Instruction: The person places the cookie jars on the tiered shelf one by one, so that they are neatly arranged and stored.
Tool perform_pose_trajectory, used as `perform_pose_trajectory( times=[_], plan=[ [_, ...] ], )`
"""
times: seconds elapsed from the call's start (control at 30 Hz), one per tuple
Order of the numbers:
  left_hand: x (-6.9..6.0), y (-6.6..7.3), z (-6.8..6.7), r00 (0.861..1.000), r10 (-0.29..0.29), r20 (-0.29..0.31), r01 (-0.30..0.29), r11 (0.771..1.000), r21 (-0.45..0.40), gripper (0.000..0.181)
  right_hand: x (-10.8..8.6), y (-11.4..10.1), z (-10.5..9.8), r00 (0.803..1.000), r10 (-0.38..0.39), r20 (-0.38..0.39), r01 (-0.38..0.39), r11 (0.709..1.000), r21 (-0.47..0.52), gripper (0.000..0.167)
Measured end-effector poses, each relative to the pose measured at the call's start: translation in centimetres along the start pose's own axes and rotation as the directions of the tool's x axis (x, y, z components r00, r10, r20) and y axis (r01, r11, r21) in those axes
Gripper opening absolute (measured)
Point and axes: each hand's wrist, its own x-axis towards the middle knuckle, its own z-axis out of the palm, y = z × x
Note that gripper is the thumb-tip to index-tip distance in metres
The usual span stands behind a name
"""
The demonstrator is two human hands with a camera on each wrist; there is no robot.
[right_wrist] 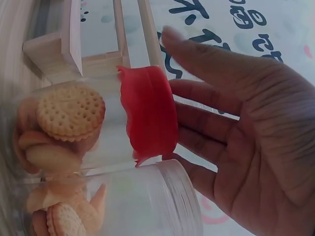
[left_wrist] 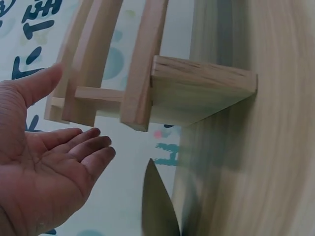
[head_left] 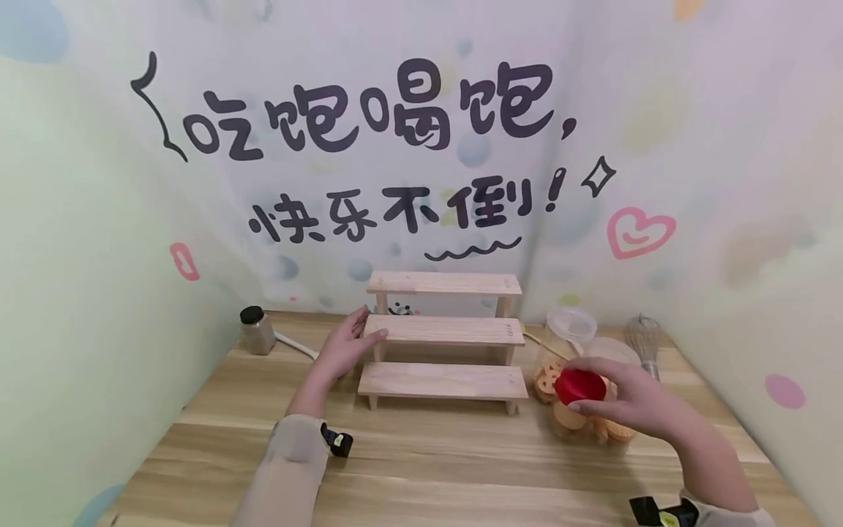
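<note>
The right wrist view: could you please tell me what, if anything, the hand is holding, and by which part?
Nothing appears gripped: the right hand is at the red lid, thumb apart from it; whether the fingers touch it cannot be told.

We see a bright red lid [right_wrist: 151, 113], golden biscuits [right_wrist: 71, 113] (dot-patterned on top), a pale wood-grained rack [head_left: 444, 329] and black lettering [head_left: 411, 192].

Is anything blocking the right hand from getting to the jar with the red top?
Nothing visible is. The right hand is right at the red top, with no object in between. Another clear jar stands beside that one, not between them.
</note>
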Motion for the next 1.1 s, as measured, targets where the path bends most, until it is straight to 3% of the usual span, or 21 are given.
perform_pose_trajectory(
  times=[0.23, 0.37, 0.53, 0.8, 1.1],
  plan=[
    [0.9, -1.0, 0.5, 0.999, 0.033, -0.018, -0.034, 0.997, -0.071, 0.085, 0.0, 0.1, -0.3, 0.997, 0.074, 0.03, -0.071, 0.995, -0.076, 0.062],
    [1.0, -1.4, 0.5, 1.0, 0.028, -0.006, -0.029, 0.996, -0.083, 0.085, 0.2, 0.1, -0.1, 0.982, 0.17, 0.084, -0.163, 0.982, -0.091, 0.073],
    [0.7, -1.6, 0.1, 0.999, 0.028, 0.022, -0.026, 0.995, -0.098, 0.085, 0.6, 0.1, 0.6, 0.969, 0.219, 0.112, -0.207, 0.972, -0.109, 0.076],
    [1.0, -2.7, -0.1, 1.0, 0.02, 0.019, -0.017, 0.989, -0.149, 0.086, 0.9, 0.1, 0.8, 0.977, 0.188, 0.103, -0.175, 0.977, -0.123, 0.07],
    [1.1, -2.7, 0.1, 1.0, 0.017, 0.015, -0.015, 0.99, -0.138, 0.089, 0.8, -0.8, 0.7, 0.997, 0.068, 0.034, -0.066, 0.995, -0.071, 0.068]
  ],
)
